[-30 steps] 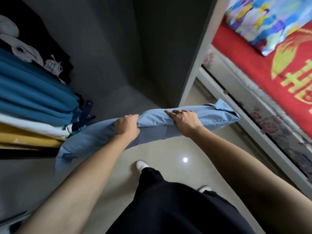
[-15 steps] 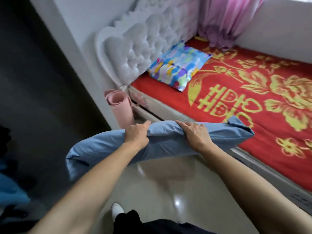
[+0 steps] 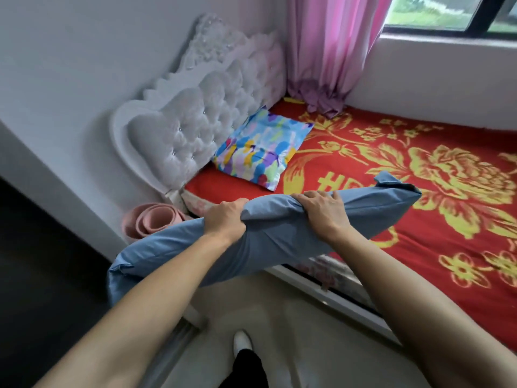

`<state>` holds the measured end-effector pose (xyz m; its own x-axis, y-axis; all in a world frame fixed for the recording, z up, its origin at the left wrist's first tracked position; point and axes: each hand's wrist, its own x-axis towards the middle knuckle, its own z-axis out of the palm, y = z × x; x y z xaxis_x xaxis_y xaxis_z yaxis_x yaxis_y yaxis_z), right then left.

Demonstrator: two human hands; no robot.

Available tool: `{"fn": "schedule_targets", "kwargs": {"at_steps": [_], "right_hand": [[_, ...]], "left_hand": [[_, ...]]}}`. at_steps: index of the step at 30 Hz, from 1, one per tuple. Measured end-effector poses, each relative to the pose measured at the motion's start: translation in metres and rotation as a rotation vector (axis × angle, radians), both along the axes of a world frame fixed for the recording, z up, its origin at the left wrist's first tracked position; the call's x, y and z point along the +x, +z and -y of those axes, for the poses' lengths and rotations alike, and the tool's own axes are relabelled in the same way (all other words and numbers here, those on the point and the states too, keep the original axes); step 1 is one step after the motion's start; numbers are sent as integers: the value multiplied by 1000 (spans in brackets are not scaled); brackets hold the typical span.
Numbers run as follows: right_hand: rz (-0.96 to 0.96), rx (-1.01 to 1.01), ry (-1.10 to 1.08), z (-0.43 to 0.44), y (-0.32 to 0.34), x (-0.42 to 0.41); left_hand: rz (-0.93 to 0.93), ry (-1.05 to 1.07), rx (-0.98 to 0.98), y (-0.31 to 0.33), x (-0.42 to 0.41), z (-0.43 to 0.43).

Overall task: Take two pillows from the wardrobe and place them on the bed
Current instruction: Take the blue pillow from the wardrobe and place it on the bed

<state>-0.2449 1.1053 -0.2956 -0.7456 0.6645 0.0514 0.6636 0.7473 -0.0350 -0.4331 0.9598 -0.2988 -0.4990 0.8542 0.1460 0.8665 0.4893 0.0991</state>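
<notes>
Red bed (image 3: 419, 219), hands (image 3: 279, 217) gripping blue pillow (image 3: 274, 242), fingertips hidden

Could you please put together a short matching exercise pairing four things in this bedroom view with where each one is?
Things:
1. blue pillow
2. multicoloured pillow
3. pink rolled mat
4. pink curtain

Places:
A. on the floor beside the headboard
B. hanging by the window
C. lying on the bed against the headboard
D. held in both hands

Pairs: 1-D, 2-C, 3-A, 4-B
</notes>
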Motion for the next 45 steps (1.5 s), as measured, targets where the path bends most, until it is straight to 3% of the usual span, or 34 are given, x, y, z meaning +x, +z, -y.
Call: {"fn": "schedule_targets", "kwargs": {"at_steps": [12, 33, 40, 45], "right_hand": [[91, 55, -58, -121, 17, -144], [-12, 40, -116, -426, -17, -279], [-61, 113, -156, -496, -4, -321], [-33, 152, -201, -541, 0, -368]], "left_hand": [[31, -93, 105, 6, -159, -133], [129, -94, 38, -7, -284, -437], [231, -64, 140, -11, -328, -515], [409, -74, 180, -25, -374, -567]]}}
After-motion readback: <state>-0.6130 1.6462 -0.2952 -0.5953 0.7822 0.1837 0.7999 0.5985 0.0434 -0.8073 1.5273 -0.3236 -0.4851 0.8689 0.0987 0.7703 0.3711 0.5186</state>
